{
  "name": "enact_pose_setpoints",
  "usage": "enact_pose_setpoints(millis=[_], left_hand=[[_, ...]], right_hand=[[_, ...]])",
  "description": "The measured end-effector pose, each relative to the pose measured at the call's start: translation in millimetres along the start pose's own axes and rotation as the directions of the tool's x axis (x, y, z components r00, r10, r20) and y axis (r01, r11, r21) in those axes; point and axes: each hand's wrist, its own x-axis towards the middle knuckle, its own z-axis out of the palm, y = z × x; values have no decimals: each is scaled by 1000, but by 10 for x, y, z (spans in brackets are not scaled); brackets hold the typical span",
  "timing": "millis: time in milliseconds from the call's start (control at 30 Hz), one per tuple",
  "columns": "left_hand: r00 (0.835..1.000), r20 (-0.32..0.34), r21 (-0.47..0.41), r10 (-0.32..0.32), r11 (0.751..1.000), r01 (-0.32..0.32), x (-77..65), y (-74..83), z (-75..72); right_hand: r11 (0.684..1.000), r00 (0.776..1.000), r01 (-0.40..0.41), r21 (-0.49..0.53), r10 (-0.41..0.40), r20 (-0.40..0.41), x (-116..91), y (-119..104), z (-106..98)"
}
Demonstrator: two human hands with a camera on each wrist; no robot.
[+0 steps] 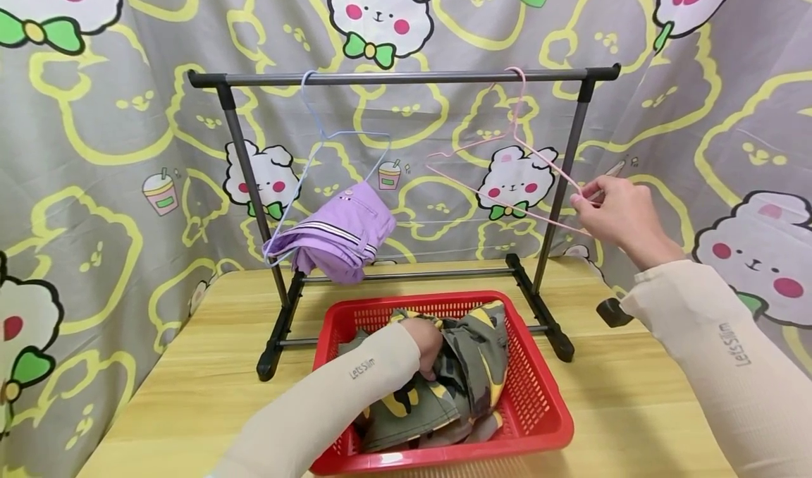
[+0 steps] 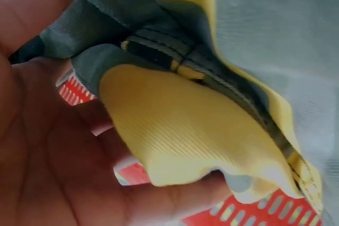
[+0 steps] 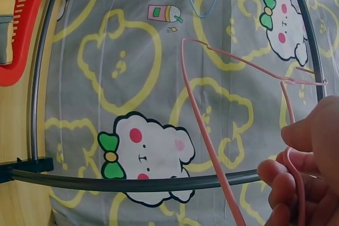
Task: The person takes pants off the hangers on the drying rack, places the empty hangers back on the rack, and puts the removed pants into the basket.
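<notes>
In the red basket (image 1: pixel 539 400), my left hand (image 1: pixel 426 340) grips a camouflage garment (image 1: pixel 478 351) of green, black and yellow cloth. The left wrist view shows a fold of this cloth (image 2: pixel 169 120) between thumb and fingers, with a stitched seam across it. My right hand (image 1: pixel 615 210) pinches the right side of a pink hanger (image 1: pixel 472 185) between thumb and fingers. That hanger is bare and its hook sits over the rack's top bar. In the right wrist view, the hanger's wire (image 3: pixel 198 112) runs into the curled fingers (image 3: pixel 283 178).
A dark metal rack (image 1: pixel 412 77) stands on the wooden table (image 1: pixel 184 393) behind the basket. On its left side hangs a blue hanger (image 1: pixel 304 171) with purple trousers (image 1: pixel 345 231) folded over it. A patterned curtain (image 1: pixel 406 231) closes off the back.
</notes>
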Motion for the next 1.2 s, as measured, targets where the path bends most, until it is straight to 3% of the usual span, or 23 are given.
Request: enact_pose_setpoints(millis=[133,233,433,633,967,1100,1200], left_hand=[[997,-68,-139,43,989,-52,-47,-107,-9],[996,-63,-228,64,971,-77,-57,-209,-27],[995,-62,-332,80,939,-96,-73,-353,-50],[985,-144,-391,93,909,-143,-150,-443,-100],[956,-291,-485,23,858,-168,-446,-717,-214],[949,-314,-515,-17,843,-155,-553,-817,-215],[931,-364,-517,-32,838,-173,-621,-886,-204]], right_hand=[[1000,1000,-5,1,5,-15,-7,26,4],[1000,1000,-13,9,13,-29,-8,41,5],[999,999,-25,34,26,-36,-1,60,7],[999,998,-29,46,31,-48,-5,84,13],[998,995,-39,53,43,-87,-33,180,-21],[998,991,-16,63,24,-129,-50,208,-29],[997,989,-10,71,21,-149,-72,222,-25]])
